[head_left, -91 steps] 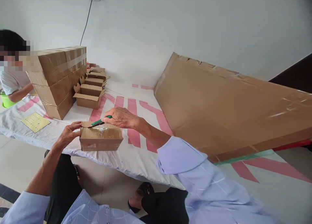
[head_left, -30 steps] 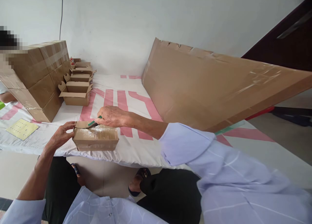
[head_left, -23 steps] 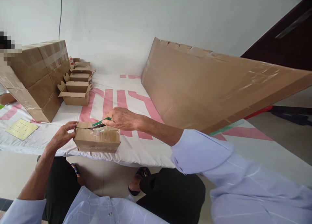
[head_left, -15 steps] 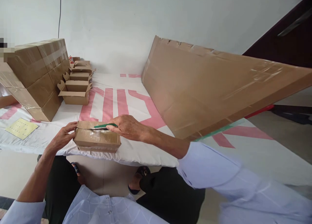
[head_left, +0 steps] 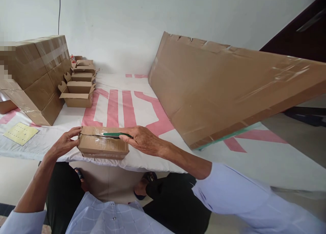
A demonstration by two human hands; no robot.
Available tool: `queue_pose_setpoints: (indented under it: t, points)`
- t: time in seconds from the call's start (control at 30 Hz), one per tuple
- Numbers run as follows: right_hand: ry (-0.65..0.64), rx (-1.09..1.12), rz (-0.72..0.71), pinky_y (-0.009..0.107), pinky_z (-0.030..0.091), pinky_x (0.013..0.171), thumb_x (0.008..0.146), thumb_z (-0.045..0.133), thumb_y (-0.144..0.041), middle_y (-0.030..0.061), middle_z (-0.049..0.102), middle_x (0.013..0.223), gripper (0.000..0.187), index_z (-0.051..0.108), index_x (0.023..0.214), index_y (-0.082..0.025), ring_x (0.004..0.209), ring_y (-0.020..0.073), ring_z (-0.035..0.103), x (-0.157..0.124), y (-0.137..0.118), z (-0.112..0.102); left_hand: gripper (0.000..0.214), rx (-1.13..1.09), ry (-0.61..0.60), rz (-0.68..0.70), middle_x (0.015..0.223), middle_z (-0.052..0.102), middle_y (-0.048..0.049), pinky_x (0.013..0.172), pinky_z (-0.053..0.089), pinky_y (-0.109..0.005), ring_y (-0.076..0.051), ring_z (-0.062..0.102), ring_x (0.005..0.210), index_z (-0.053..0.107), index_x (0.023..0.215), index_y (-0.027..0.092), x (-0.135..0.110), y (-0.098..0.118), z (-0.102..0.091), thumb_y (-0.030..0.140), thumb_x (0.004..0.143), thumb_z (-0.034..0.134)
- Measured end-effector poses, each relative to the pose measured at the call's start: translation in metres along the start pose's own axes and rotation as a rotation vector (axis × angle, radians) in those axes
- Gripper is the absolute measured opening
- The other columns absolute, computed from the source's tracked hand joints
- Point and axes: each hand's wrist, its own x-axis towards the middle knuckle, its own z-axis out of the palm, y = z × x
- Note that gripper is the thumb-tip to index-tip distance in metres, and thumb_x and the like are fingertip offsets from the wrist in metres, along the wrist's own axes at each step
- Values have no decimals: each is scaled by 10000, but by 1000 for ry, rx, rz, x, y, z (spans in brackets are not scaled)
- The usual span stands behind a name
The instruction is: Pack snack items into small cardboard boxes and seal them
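A small taped cardboard box (head_left: pixel 102 145) lies at the near edge of a white and pink sheet (head_left: pixel 122 106). My left hand (head_left: pixel 63 142) grips its left end, fingers curled over the top corner. My right hand (head_left: pixel 144 139) is closed on a green utility knife (head_left: pixel 114 135), which lies flat along the box's top at the right end. A slit runs along the tape on the top.
A stack of large taped cartons (head_left: pixel 35 76) stands at the left, with several open small boxes (head_left: pixel 76 95) in a row behind it. A big flat cardboard package (head_left: pixel 224 88) leans across the right. A yellow card (head_left: pixel 20 133) lies at far left. Another person's arm shows at the left edge.
My right hand has drawn the knife rightward along the box's top, from its left end to its right end. The left hand has kept its hold on the box.
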Motion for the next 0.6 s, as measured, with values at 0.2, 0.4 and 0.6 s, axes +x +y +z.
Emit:
queue_pose_setpoints:
  t: [0.2, 0.4, 0.6]
  points:
    - [174, 165, -44, 333, 574, 836, 1085, 506, -380, 81, 843, 1103, 393, 817, 1270, -226, 947, 231, 749, -18, 15, 6, 510, -84, -15, 10, 1656, 596, -118, 985, 675, -391, -415, 550, 1525, 854, 1325, 290, -5, 2, 4, 364, 821, 834]
    - [274, 177, -44, 292, 515, 699, 1093, 500, -418, 57, 772, 877, 389, 812, 1111, -185, 750, 185, 656, -30, 17, -6, 483, -100, -17, 6, 1694, 554, -106, 923, 695, -351, -414, 558, 1519, 848, 1334, 302, -13, 4, 7, 371, 857, 844]
    - [225, 117, -95, 287, 530, 716, 1084, 512, -398, 53, 806, 906, 385, 824, 1227, -225, 739, 179, 673, -31, 12, -1, 485, -114, -28, -7, 1697, 546, -99, 925, 691, -332, -428, 481, 1585, 852, 1326, 299, -14, 7, 8, 335, 842, 842]
